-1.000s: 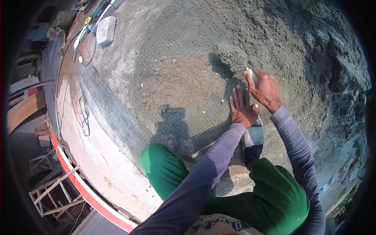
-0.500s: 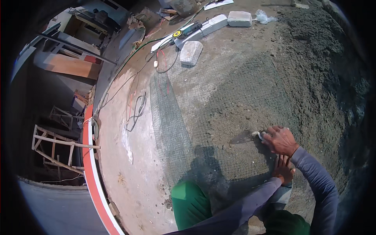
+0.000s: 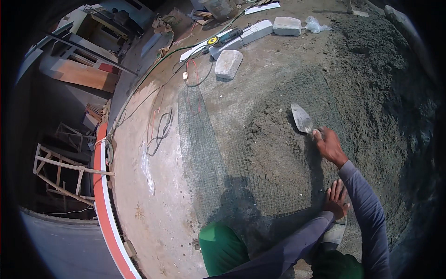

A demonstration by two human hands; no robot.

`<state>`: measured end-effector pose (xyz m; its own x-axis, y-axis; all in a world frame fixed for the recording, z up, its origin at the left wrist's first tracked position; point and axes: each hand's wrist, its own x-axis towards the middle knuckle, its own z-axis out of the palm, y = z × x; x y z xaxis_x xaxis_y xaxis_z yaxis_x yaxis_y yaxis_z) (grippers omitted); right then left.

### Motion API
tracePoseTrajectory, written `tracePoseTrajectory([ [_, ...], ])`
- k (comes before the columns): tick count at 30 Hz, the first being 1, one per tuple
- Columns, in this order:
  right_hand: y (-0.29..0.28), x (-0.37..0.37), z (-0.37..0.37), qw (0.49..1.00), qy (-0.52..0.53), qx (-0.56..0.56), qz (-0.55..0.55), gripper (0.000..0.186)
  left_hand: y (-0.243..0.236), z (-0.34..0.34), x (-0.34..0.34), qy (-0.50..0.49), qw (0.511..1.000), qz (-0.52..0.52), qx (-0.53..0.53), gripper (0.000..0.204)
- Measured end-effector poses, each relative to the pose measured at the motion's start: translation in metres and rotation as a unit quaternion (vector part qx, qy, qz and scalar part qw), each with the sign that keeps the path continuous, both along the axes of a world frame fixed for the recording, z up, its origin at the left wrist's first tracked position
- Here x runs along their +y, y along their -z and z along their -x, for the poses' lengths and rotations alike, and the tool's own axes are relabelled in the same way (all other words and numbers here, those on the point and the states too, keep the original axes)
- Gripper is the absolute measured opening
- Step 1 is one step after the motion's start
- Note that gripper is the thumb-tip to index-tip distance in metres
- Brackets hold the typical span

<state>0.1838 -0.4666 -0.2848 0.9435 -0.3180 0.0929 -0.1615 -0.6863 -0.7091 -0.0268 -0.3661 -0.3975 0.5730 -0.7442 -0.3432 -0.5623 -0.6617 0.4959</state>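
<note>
My right hand (image 3: 327,142) grips a steel trowel (image 3: 302,118) by its handle, the blade over loose grey mortar (image 3: 274,153) on a sheet of wire mesh (image 3: 200,149). My left hand (image 3: 335,202) rests below it with fingers spread, pressing at the right lower part of the mesh beside my shoe (image 3: 332,235). A long heap of wet mortar (image 3: 374,83) lies along the right side.
White blocks (image 3: 227,63), a grinder with a yellow disc (image 3: 218,39), loose cables and a crumpled plastic bag (image 3: 316,25) lie further forward. At left, a red-and-white edge (image 3: 104,195) borders a drop with a wooden scaffold (image 3: 60,172). A person (image 3: 125,21) is in the background.
The view has tilted up to show more floor ahead. My right hand has swung the trowel forward and up, spreading mortar on the mesh. My left hand stays beside the shoe.
</note>
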Motion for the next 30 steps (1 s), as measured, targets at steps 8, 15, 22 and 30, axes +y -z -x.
tracePoseTrajectory([
  [8,-0.03,0.018,0.028,0.956,-0.048,0.209,-0.2,0.044,-0.056,-0.02,-0.019,0.133,0.97,-0.165,0.12,0.08],
  [15,-0.048,0.105,0.094,0.948,-0.291,0.066,0.106,0.03,0.087,0.001,0.026,-0.043,0.927,0.236,-0.287,0.08],
  [22,-0.033,-0.01,0.16,0.978,-0.03,0.1,0.182,0.031,-0.044,-0.011,-0.02,0.133,0.985,-0.111,0.02,0.092],
  [30,-0.005,-0.074,0.34,0.934,0.297,0.189,-0.053,0.043,-0.025,-0.019,0.007,0.087,0.992,-0.086,0.035,0.098],
])
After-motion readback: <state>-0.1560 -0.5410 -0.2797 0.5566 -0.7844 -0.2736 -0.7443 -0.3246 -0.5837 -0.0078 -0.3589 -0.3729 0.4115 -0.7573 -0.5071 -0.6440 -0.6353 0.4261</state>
